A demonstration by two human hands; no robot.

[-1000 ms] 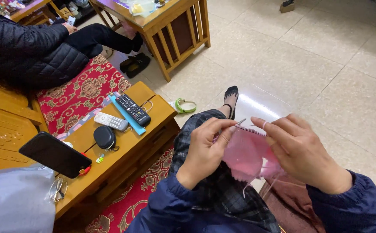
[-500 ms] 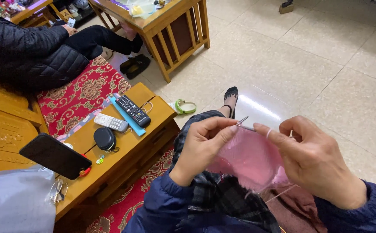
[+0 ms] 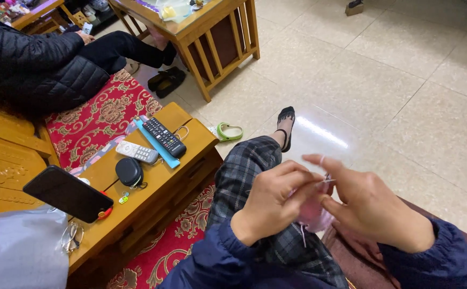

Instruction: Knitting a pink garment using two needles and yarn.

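Left hand (image 3: 270, 200) and right hand (image 3: 370, 206) meet over the lap, both closed in a pinch on the pink knitting (image 3: 312, 213), which bunches between them; a thin needle (image 3: 327, 180) shows at the fingertips. Judged risks: a loosened pinch could let stitches slide off the needle tip; the trailing yarn (image 3: 302, 235) may snag; the wooden counter (image 3: 190, 140) lies well apart.

light: bright, even, indoor | glare: white streak on floor tiles (image 3: 319, 132) | shadows: soft | focus: sharp, slight blur on right hand (image 3: 375, 206) | edges: wide-angle bend
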